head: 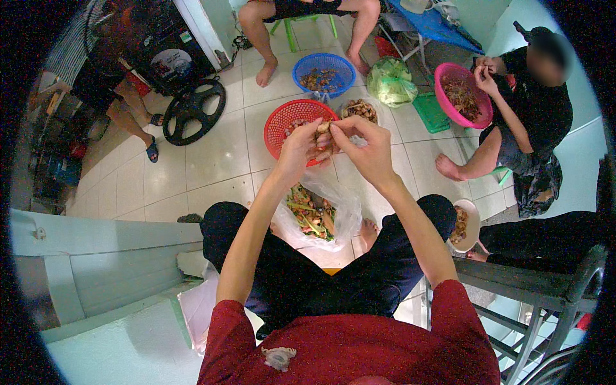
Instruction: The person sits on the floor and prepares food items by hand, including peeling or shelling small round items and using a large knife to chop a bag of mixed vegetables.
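Note:
Above the red plastic colander [276, 130], my left hand [304, 147] grips a small pale-brown piece of food [324, 127]. My right hand [369, 149] pinches its other side between thumb and fingertips. Its exact kind is too small to tell. Small pale pieces lie in the colander, partly hidden by my left hand. Just beyond my right hand, a clear plastic bag holds brown and whitish pieces [358, 111]. Between my feet, an open white plastic bag [347, 211] contains green stalks and brownish scraps [313, 214].
A blue plastic basket [349, 72] and a tied bag of greens [392, 82] stand farther back. At right, a seated person holds a pink basket [445, 98]. A white bowl [474, 226] sits beside my right knee. A black wheeled base [171, 130] lies left, near a standing person.

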`<state>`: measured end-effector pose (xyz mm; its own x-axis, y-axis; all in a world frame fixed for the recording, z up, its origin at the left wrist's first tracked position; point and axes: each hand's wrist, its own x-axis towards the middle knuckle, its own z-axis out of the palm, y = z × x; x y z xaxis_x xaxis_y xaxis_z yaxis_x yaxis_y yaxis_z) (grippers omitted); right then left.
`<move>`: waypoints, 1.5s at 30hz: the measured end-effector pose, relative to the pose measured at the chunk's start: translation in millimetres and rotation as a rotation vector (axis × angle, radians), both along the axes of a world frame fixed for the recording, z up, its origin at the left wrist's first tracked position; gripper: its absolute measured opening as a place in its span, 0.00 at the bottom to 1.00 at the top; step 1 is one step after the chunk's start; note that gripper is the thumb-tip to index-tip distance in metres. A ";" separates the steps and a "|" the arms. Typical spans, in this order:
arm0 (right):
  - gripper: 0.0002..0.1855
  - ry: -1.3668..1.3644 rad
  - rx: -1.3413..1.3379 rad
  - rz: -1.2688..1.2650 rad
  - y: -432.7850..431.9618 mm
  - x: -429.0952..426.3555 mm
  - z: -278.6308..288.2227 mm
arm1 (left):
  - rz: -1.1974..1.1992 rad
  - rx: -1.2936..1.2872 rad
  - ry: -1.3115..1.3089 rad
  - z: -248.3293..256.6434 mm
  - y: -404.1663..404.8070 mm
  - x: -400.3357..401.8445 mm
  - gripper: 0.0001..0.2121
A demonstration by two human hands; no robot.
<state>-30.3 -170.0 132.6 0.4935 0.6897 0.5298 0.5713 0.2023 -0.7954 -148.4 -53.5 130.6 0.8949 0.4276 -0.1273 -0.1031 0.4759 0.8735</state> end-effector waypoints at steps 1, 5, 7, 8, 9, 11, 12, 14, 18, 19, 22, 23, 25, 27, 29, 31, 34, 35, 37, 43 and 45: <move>0.05 -0.005 -0.017 -0.011 -0.4 0.2 -0.1 | 0.029 0.010 0.042 1.2 -1.1 0.6 0.19; 0.06 0.051 -0.051 -0.018 1.3 0.1 -3.9 | -0.022 -0.013 0.068 -10.9 7.3 -0.1 0.19; 0.06 0.072 -0.055 -0.035 1.8 1.0 -6.0 | -0.106 0.041 0.017 -9.5 8.2 0.2 0.21; 0.07 0.092 -0.057 -0.051 2.6 1.3 -6.3 | -0.106 0.041 0.017 -7.7 6.7 0.9 0.21; 0.07 0.092 -0.056 -0.051 2.7 2.2 -5.9 | -0.081 0.068 0.034 -5.5 3.4 2.3 0.21; 0.07 0.130 -0.091 -0.052 2.8 3.7 -4.3 | -0.054 0.095 0.051 -5.8 0.2 3.6 0.20; 0.07 0.130 -0.090 -0.050 3.5 3.6 -4.9 | -0.039 0.260 0.030 -8.1 -0.1 3.5 0.20; 0.08 0.054 -0.084 -0.061 4.5 3.4 -6.3 | -0.025 0.425 0.007 -9.9 -2.3 4.0 0.19; 0.08 0.041 -0.127 -0.077 3.1 2.4 -4.8 | 0.089 0.450 0.041 -8.8 -5.8 4.0 0.16; 0.08 0.076 -0.116 -0.059 3.2 2.6 -6.5 | 0.087 0.419 0.037 -8.6 -5.4 4.0 0.17; 0.08 0.145 -0.093 -0.007 5.6 2.3 -9.0 | 0.082 0.422 -0.014 -12.4 3.2 2.9 0.21; 0.07 0.179 -0.084 0.020 5.8 2.5 -9.2 | 0.082 0.421 -0.014 -12.0 3.7 2.9 0.21; 0.07 0.264 -0.090 0.071 4.7 2.0 -8.0 | 0.045 0.250 -0.044 -11.3 4.4 2.6 0.23; 0.06 0.346 -0.092 0.123 4.0 1.8 -6.4 | 0.001 0.208 -0.067 -11.9 6.5 -1.3 0.22; 0.07 0.310 -0.088 0.133 2.8 2.2 -5.8 | -0.044 0.164 -0.090 -9.3 5.2 -2.7 0.22; 0.07 0.319 -0.060 0.131 3.6 1.8 -7.0 | -0.018 0.151 -0.082 -3.2 0.8 -0.6 0.22; 0.08 0.327 -0.035 0.117 3.4 -2.3 -2.0 | 0.020 0.200 -0.070 -3.0 0.3 -2.2 0.22; 0.09 0.325 -0.038 0.097 2.8 -3.2 0.4 | 0.021 0.200 -0.071 -2.6 -0.4 -1.7 0.22; 0.09 0.253 -0.053 0.068 2.6 0.0 -2.1 | 0.028 0.305 -0.047 -2.0 -1.3 -0.9 0.23; 0.08 0.026 -0.024 0.006 5.2 1.6 -7.3 | -0.018 0.236 -0.004 -3.8 1.2 -5.2 0.25; 0.08 -0.002 -0.024 0.003 6.4 0.7 -5.4 | -0.020 0.261 -0.002 -6.7 3.0 -5.3 0.25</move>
<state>-29.6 -163.6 127.1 0.4901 0.7037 0.5144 0.5722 0.1855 -0.7988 -153.8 -50.5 123.9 0.9036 0.4283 -0.0130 -0.0980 0.2362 0.9667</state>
